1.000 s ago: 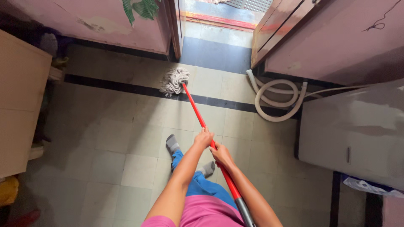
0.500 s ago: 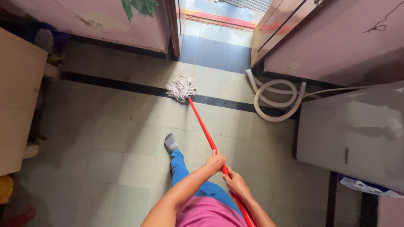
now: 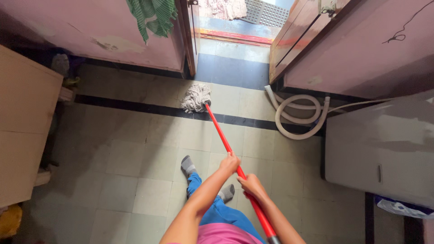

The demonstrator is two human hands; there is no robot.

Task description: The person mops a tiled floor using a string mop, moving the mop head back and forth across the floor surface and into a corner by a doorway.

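View from above of a person mopping a tiled floor (image 3: 135, 149). Both hands are wrapped tight around a red mop handle (image 3: 224, 135) that runs diagonally from lower centre up toward the middle of the frame. The left hand (image 3: 229, 163) grips higher on the pole; the right hand (image 3: 252, 186) is clamped just below it, nearer the body. The pale string mop head (image 3: 196, 97) lies on the floor at upper centre, touching a black tile stripe (image 3: 135, 106), close to an open doorway. A coiled white hose (image 3: 298, 115) lies on the floor to the right of the mop head, beside a white appliance (image 3: 384, 144), possibly a washing machine. Two grey-socked feet show below the handle. Mopping well here likely means keeping the strings flat on the tiles and steering clear of the hose.
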